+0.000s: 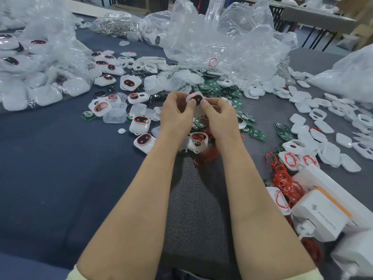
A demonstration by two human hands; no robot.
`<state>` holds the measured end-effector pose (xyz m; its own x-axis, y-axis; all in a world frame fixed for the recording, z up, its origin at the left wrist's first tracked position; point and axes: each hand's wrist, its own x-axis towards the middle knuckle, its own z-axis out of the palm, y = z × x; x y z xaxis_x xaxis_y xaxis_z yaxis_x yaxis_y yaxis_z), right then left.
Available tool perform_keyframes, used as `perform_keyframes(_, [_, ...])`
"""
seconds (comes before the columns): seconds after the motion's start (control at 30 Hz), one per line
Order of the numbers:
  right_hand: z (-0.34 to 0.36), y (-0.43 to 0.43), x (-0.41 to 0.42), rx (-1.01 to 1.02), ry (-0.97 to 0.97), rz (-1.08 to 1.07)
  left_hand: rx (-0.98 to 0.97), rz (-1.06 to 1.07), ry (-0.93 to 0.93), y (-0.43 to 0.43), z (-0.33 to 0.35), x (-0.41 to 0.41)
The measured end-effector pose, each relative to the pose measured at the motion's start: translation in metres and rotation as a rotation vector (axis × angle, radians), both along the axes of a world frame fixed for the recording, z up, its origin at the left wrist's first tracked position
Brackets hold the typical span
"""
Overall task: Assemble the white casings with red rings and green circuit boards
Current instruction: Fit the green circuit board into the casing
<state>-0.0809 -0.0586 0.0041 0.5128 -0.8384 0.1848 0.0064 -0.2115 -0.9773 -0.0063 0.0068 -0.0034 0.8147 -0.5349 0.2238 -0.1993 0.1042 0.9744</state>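
Starting nearest: noting pale sleeves point(74, 273) at the bottom edge and both forearms reaching forward over a grey speckled mat point(193, 199) on the dark blue table cloth point(60, 178). Finding open room nearer than the held casing and to its left, with bare cloth running out to the near and left edges. Finding the near right of the held casing crowded: white boxed units point(321, 215) touching a tangle of loose red rings point(282, 176).

Watching the white casing point(194, 99) being held up above the clutter between both hands. Seeing the left hand point(177, 114) pinching its left end, thumb curled onto the near edge. Seeing the right hand point(217, 116) pinching its right end, fingers curled in. Reading its long axis as running roughly left to right, slightly tilted, with the red-ringed dark window facing up toward the camera.

Spotting, directly below the held casing, a second ringed casing point(198, 141) lying on the table among more red rings. Logging finished casings point(141, 122) spreading left of the held casing, mostly window up. Logging plain white shells point(323, 128) spreading right of it, well apart from the hands. Noting green circuit boards point(222, 87) overlapping just beyond it and to its right.

Marking crumpled clear plastic bags point(222, 41) rising beyond the held casing and closing off the far side. Marking, far left of it, a bulging bag point(30, 67) full of white casings.
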Motion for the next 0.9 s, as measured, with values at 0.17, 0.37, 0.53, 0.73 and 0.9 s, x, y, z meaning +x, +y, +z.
perform_keyframes(0.17, [0.0,-0.0015,-0.0008,0.003,0.009,-0.015,-0.019,-0.01,-0.015,-0.0003,0.0001,-0.0011])
perform_keyframes(0.37, [-0.0008,-0.0012,-0.0005,-0.017,0.035,0.016,0.012,0.009,-0.08,-0.0002,-0.0003,0.0])
perform_keyframes(0.53, [-0.001,-0.0009,-0.0013,-0.03,-0.013,0.005,-0.005,-0.021,-0.076,0.0007,0.002,-0.0033])
perform_keyframes(0.73, [-0.0009,-0.0017,-0.0001,-0.069,-0.019,-0.031,-0.02,-0.067,-0.09,0.0,0.0035,-0.0043])
perform_keyframes(0.9, [-0.0025,-0.0041,0.0002,-0.004,-0.029,-0.005,-0.025,-0.071,-0.078,-0.0002,0.0039,-0.005])
